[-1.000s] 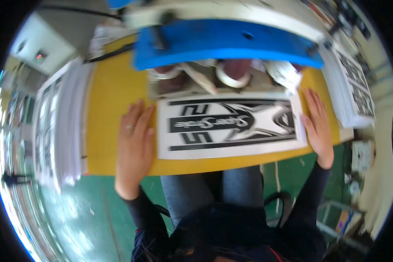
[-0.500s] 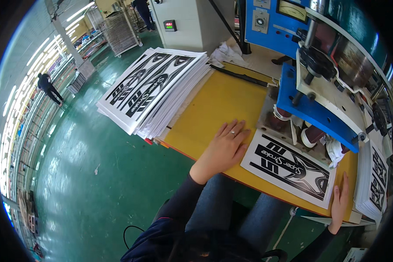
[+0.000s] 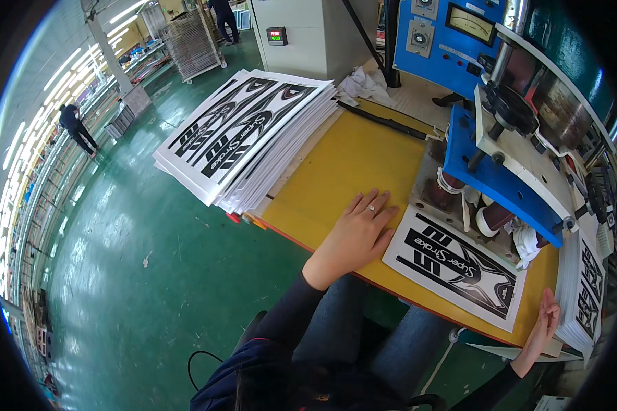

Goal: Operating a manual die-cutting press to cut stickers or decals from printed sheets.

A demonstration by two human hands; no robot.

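Observation:
My left hand (image 3: 353, 238), a ring on one finger, lies flat and open on the yellow tabletop (image 3: 325, 175), just left of a single printed sheet (image 3: 459, 268). That white sheet bears black graphics; its far edge meets the metal plate (image 3: 428, 181) under a press. At the table's right end my right hand (image 3: 543, 325) is raised, holding nothing, its fingers loosely extended and partly overlapping. It hovers between the single sheet and a stack of similar printed sheets (image 3: 576, 301) on the right. Another thick stack of printed sheets (image 3: 243, 140) sits on the table's left end.
The press with its blue plate (image 3: 500, 178) and black knobs overhangs the far right. Behind stand a blue control panel (image 3: 445, 41) and a pale cabinet (image 3: 295, 41). A black bar (image 3: 384, 120) and white cloth (image 3: 363, 85) lie at the back. A person (image 3: 77, 127) stands far left.
My right hand has moved off the sheet's right edge, outward toward the right-hand stack. My left hand stays flat in place. The whole view has shifted slightly.

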